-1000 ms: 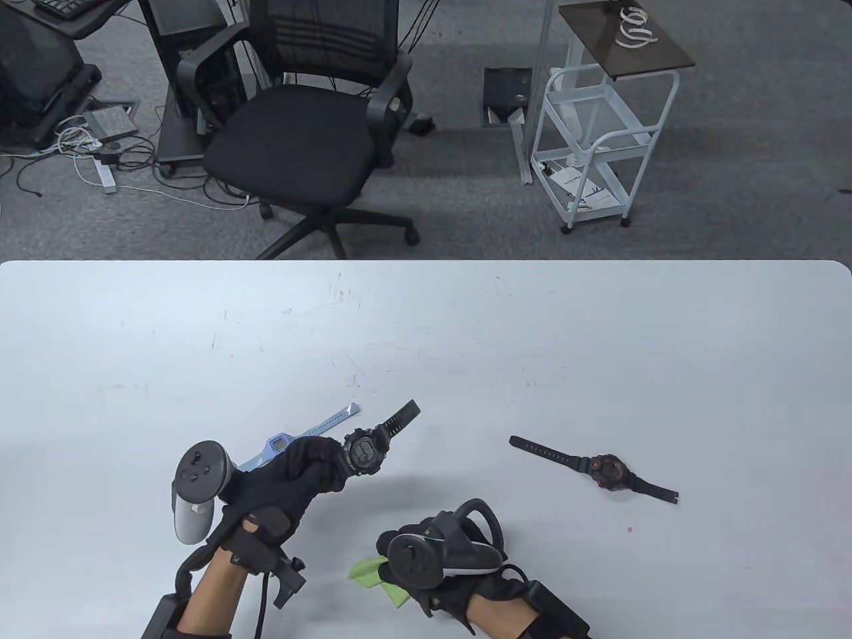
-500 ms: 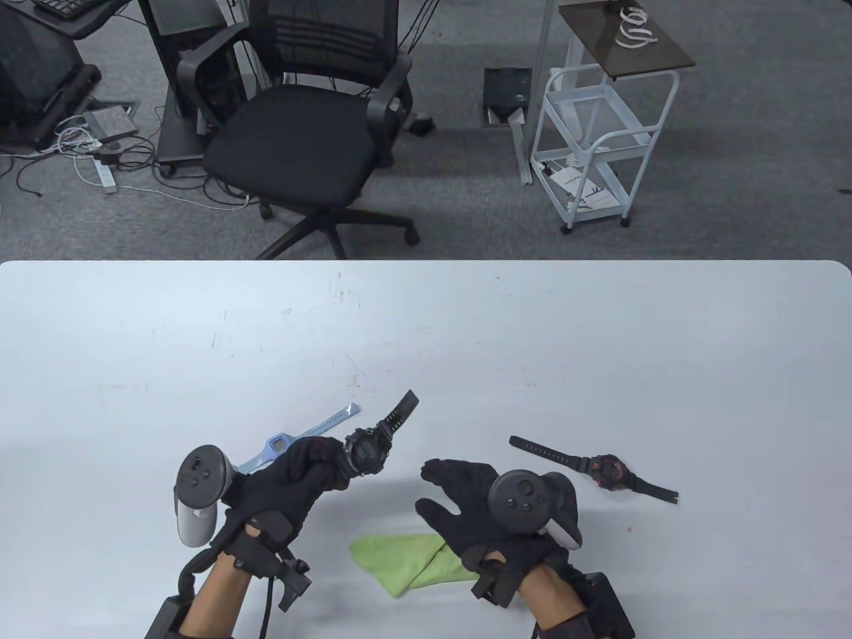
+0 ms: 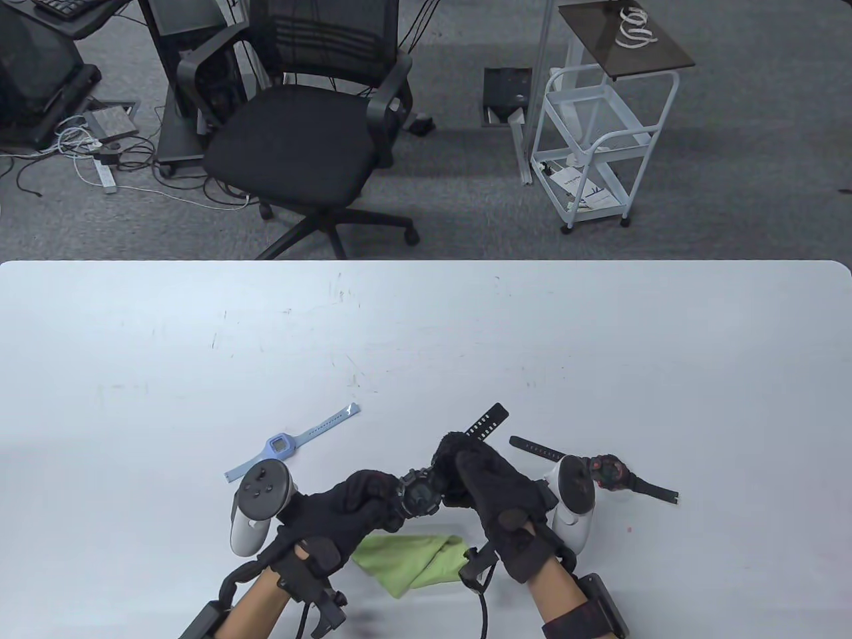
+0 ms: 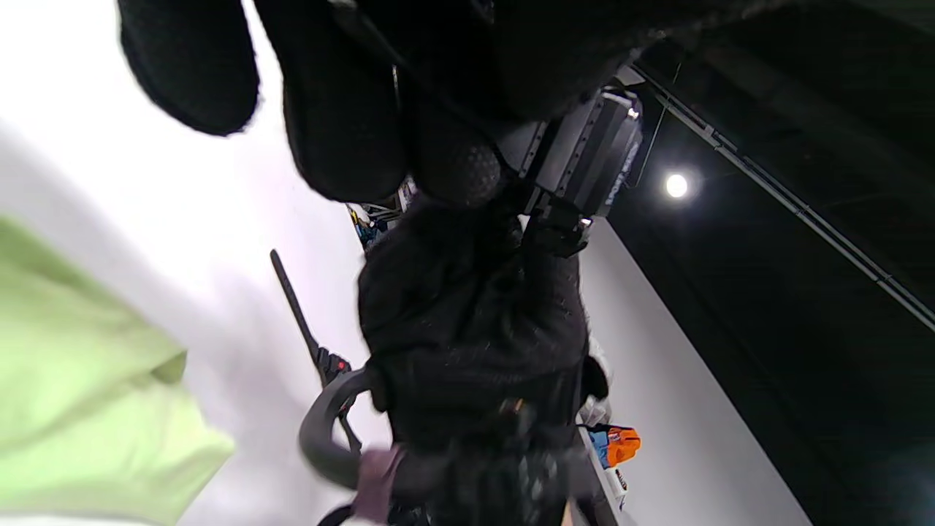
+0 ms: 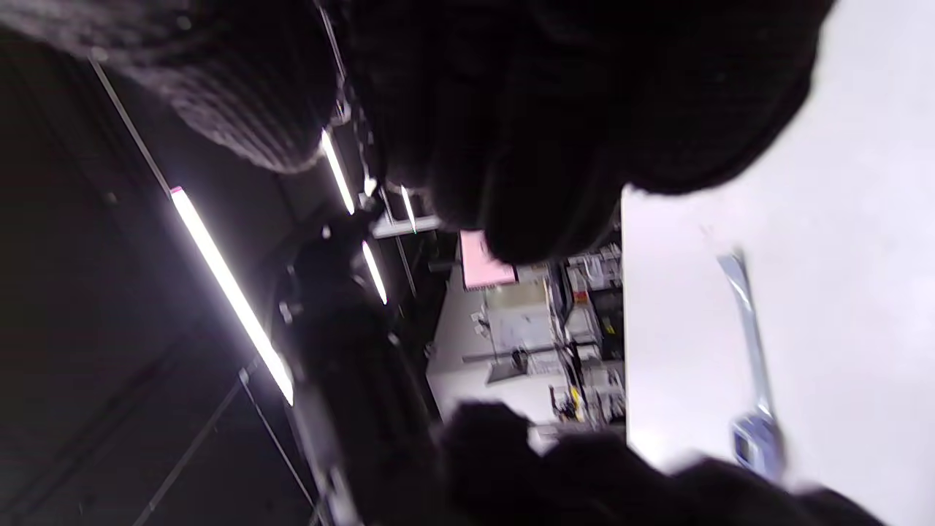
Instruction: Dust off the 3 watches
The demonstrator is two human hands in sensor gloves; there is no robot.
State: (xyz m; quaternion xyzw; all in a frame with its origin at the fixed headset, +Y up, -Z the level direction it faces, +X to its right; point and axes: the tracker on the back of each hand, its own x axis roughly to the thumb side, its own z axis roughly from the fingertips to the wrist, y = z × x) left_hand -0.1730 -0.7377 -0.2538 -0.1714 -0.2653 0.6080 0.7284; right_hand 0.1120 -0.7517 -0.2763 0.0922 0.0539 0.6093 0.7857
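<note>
A black digital watch (image 3: 421, 496) is held above the table between both hands. My left hand (image 3: 381, 494) grips it on its near-left side. My right hand (image 3: 454, 467) curls round the far strap, whose end (image 3: 489, 419) sticks out past the fingers. Under the hands a green cloth (image 3: 413, 556) lies crumpled on the table, and it also shows in the left wrist view (image 4: 80, 409). A light blue watch (image 3: 279, 446) lies flat to the left. A black and red watch (image 3: 609, 471) lies flat to the right, just beyond my right tracker.
The white table (image 3: 599, 346) stretches far beyond the watches. Past its far edge stand a black office chair (image 3: 299, 133) and a white trolley (image 3: 599, 133). The right wrist view shows the blue watch (image 5: 756, 431) on the table.
My right hand left the green cloth, rose and took hold of the black watch's strap. My left hand carried the watch right and nearer to me, above the cloth.
</note>
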